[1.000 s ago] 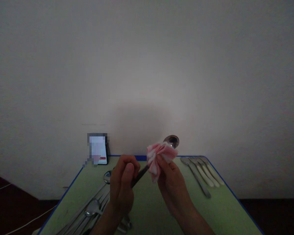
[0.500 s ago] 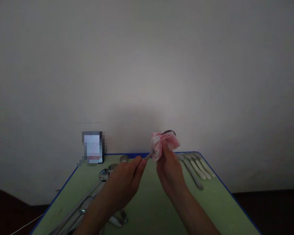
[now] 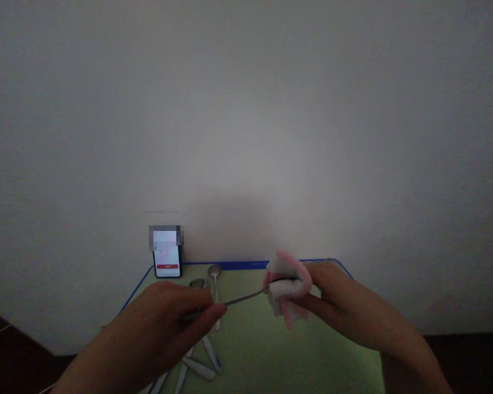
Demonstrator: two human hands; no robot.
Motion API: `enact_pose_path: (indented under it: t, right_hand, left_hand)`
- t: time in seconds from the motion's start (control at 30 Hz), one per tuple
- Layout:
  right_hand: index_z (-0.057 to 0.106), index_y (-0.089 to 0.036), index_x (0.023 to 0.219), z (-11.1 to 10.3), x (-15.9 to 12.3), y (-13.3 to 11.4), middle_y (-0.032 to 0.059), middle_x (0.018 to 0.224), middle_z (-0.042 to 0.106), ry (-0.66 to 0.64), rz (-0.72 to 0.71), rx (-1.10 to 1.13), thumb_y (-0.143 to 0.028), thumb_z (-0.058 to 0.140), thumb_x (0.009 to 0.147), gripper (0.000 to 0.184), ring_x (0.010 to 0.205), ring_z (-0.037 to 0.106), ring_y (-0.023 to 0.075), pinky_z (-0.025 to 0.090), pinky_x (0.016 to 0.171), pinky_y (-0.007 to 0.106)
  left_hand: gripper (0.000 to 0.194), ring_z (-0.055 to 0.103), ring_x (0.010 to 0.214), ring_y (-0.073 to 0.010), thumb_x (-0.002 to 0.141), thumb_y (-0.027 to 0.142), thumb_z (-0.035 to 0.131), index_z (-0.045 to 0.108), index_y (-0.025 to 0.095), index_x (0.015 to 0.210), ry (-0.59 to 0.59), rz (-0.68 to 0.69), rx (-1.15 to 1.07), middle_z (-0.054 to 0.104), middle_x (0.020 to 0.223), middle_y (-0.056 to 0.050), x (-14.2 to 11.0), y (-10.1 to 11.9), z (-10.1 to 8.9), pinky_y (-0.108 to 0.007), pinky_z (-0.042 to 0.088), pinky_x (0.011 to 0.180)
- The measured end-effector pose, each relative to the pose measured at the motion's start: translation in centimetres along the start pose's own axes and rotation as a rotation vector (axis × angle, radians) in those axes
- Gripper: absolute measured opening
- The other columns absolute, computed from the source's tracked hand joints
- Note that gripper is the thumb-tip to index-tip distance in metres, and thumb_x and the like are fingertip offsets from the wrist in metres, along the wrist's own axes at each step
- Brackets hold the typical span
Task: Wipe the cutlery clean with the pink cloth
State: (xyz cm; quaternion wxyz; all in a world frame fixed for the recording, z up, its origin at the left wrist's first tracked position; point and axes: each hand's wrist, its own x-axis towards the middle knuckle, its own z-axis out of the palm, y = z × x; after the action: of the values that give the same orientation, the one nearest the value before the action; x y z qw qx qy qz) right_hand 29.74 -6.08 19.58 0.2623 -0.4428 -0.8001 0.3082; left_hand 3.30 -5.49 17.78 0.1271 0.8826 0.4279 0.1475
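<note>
My left hand (image 3: 181, 317) pinches the handle of a metal spoon (image 3: 246, 297) between thumb and fingers, holding it roughly level above the table. The spoon's bowl end lies inside a folded pink and white cloth (image 3: 287, 290), which wraps around it. My right hand (image 3: 332, 290) grips this cloth from the right side, its fingers partly hidden behind the folds. Beneath and beside my left hand lie other pieces of cutlery, among them a spoon (image 3: 215, 272) with its bowl toward the wall.
A phone (image 3: 167, 262) with a lit screen leans against the wall at the table's back left. The green table (image 3: 246, 355) has a blue edge. Several cutlery handles (image 3: 199, 368) lie near the front left. A pale wall (image 3: 246, 137) rises directly behind.
My right hand has turned, so the cloth now folds around the spoon's bowl from the right. The spoon has swung from slanting upward to nearly level, and my left hand has moved left and lower.
</note>
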Motion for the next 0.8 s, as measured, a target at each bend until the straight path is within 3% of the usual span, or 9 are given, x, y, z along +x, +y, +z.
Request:
enact_pose_path:
  t: [0.2, 0.33, 0.53, 0.6, 0.7, 0.8]
  right_hand:
    - [0.063, -0.019, 0.081, -0.3, -0.1, 0.4, 0.0030, 0.085, 0.067, 0.014, 0.018, -0.198, -0.029, 0.048, 0.086, 0.019, 0.077, 0.059, 0.0155, 0.041, 0.071, 0.023]
    - [0.063, -0.019, 0.071, 0.0, -0.5, 0.6, 0.0026, 0.072, 0.066, -0.056, 0.095, -0.315, -0.033, 0.048, 0.085, 0.025, 0.067, 0.057, 0.0144, 0.037, 0.061, 0.022]
    - [0.059, -0.016, 0.052, 2.4, -0.1, -0.3, 0.0020, 0.049, 0.058, -0.256, 0.246, -0.454, -0.043, 0.049, 0.083, 0.042, 0.048, 0.052, 0.0123, 0.029, 0.049, 0.023]
    - [0.062, -0.016, 0.055, 2.5, 0.1, -0.2, 0.0017, 0.052, 0.060, -0.302, 0.206, -0.423, -0.039, 0.055, 0.080, 0.034, 0.050, 0.053, 0.0120, 0.030, 0.049, 0.022]
    - [0.068, -0.018, 0.072, 1.8, 0.5, 0.4, -0.0001, 0.064, 0.064, -0.313, 0.035, -0.311, -0.024, 0.056, 0.079, 0.016, 0.059, 0.055, 0.0113, 0.033, 0.054, 0.020]
    - [0.069, -0.019, 0.082, 1.0, 0.7, 1.0, -0.0013, 0.067, 0.063, -0.243, -0.088, -0.164, -0.025, 0.052, 0.083, 0.018, 0.060, 0.052, 0.0102, 0.034, 0.055, 0.019]
  left_hand:
    - [0.047, 0.037, 0.044, -0.0056, 0.092, 0.044, 0.034, 0.048, 0.016, 0.057, 0.062, 0.038, 0.055, 0.041, 0.048, 0.005, 1.4, 0.2, 0.4, -0.020, 0.024, 0.048]
    - [0.048, 0.042, 0.046, -0.0074, 0.092, 0.044, 0.032, 0.050, 0.017, 0.058, 0.002, 0.068, 0.147, 0.047, 0.049, 0.003, 1.5, 1.4, 1.4, -0.022, 0.023, 0.050]
    - [0.049, 0.048, 0.048, -0.0103, 0.093, 0.046, 0.031, 0.057, 0.019, 0.061, -0.111, 0.105, 0.217, 0.056, 0.052, 0.000, 1.0, 2.0, 2.2, -0.026, 0.022, 0.050]
    - [0.049, 0.048, 0.048, -0.0093, 0.092, 0.047, 0.032, 0.056, 0.018, 0.061, -0.119, 0.123, 0.181, 0.056, 0.052, 0.001, 1.1, 1.5, 2.0, -0.025, 0.022, 0.049]
    - [0.049, 0.044, 0.046, -0.0070, 0.091, 0.048, 0.036, 0.054, 0.017, 0.059, -0.083, 0.129, 0.122, 0.050, 0.049, 0.003, 1.3, 0.5, 1.6, -0.022, 0.024, 0.049]
    - [0.049, 0.038, 0.043, -0.0053, 0.091, 0.046, 0.038, 0.052, 0.015, 0.056, -0.031, 0.114, 0.048, 0.041, 0.046, 0.005, 1.4, -0.2, 1.1, -0.019, 0.025, 0.046]
